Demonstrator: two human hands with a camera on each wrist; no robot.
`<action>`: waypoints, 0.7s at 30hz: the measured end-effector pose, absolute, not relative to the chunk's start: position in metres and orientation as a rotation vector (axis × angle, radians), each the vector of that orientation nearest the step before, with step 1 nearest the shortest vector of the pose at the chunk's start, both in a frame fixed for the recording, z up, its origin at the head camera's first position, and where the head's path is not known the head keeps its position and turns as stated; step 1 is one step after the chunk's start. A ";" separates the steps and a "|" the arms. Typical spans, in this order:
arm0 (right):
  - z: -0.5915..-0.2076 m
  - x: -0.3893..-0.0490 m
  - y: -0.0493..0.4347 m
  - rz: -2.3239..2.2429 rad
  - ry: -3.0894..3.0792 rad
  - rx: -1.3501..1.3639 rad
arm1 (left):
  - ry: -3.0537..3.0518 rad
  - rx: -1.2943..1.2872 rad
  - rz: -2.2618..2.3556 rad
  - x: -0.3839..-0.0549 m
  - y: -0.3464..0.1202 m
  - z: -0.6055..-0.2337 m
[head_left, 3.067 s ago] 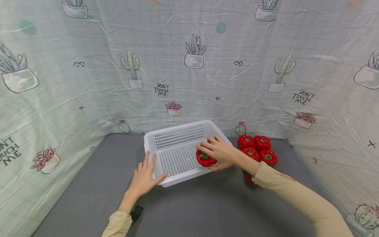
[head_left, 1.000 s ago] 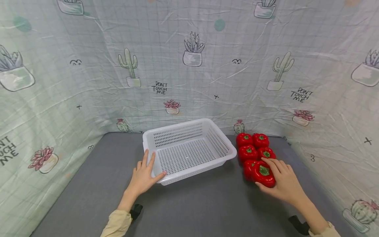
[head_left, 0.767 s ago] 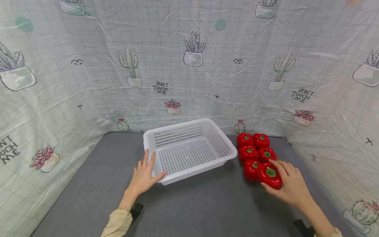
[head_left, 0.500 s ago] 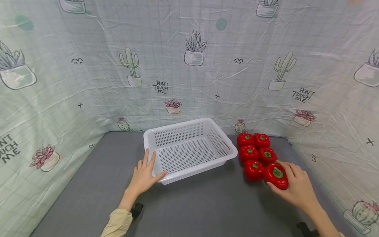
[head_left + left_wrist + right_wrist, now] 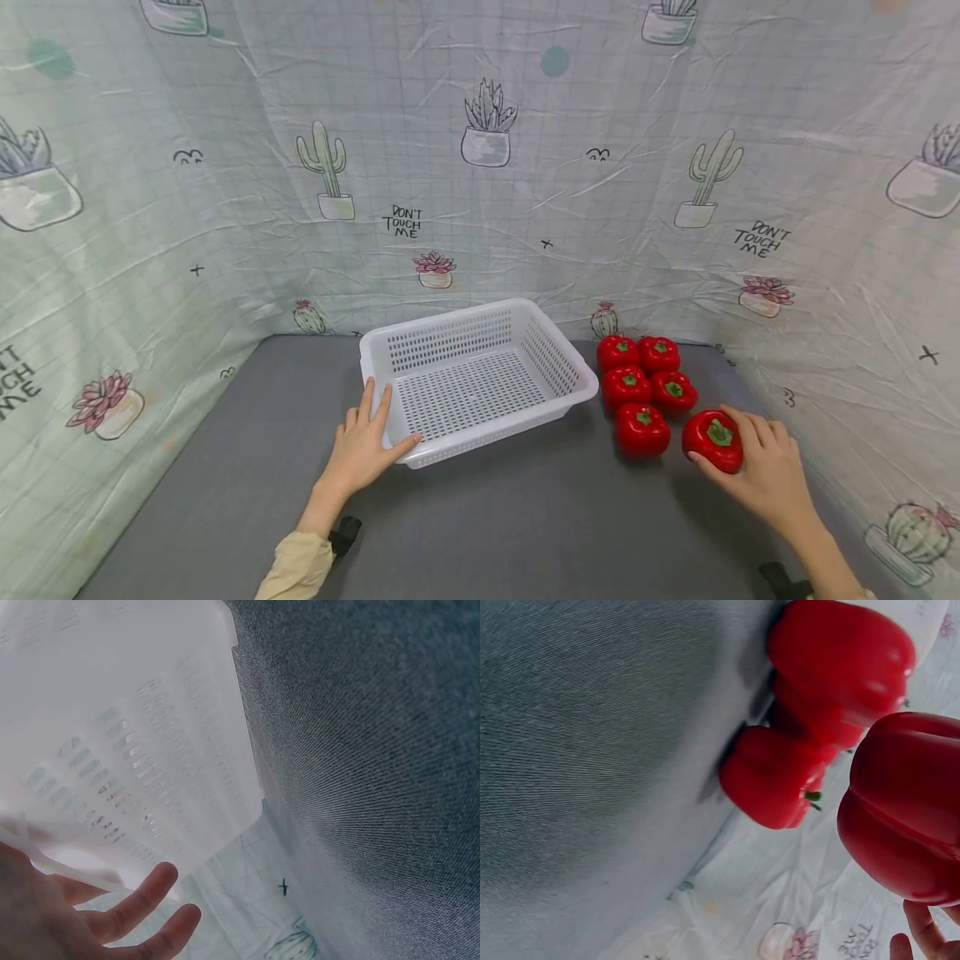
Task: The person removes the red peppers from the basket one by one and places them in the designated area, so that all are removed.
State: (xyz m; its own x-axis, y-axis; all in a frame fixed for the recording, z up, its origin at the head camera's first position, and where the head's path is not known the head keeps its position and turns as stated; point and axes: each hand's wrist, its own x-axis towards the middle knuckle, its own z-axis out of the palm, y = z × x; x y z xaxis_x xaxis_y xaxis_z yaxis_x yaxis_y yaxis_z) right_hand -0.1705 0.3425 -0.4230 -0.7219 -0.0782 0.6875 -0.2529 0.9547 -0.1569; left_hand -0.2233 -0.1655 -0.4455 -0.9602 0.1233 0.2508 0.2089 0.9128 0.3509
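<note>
My right hand (image 5: 765, 467) grips a red bell pepper (image 5: 712, 442) with a green stem, thumb on its near side and fingers on the far side. In the right wrist view, this held bell pepper (image 5: 907, 810) appears close up and apart from the grey tabletop. My left hand (image 5: 363, 446) rests on the left corner of a white plastic basket (image 5: 487, 429), fingers spread and fairly straight, thumb along the near rim. Seen from the left wrist, the fingers (image 5: 154, 889) lie at the rim beside the slotted wall. No pepper lies inside the basket.
Several red bell peppers (image 5: 642, 431) stand in two columns right of the basket, left of and behind the held one. Grey cloth covers the table (image 5: 510, 525). A patterned curtain (image 5: 555, 192) encloses the back and both sides.
My right hand carried the bell pepper from over the basket to the peppers on the right, then shifted it rightward, away from the front one. The left hand stays on the basket.
</note>
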 end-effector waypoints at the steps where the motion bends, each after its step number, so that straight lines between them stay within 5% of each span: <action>1: -0.425 -0.171 0.343 0.311 -2.384 0.219 | -2.853 -0.250 -0.561 -0.223 -0.165 -0.445; 21: -0.451 -0.195 0.360 0.321 -2.529 0.346 | -2.853 -0.260 -0.574 -0.222 -0.166 -0.445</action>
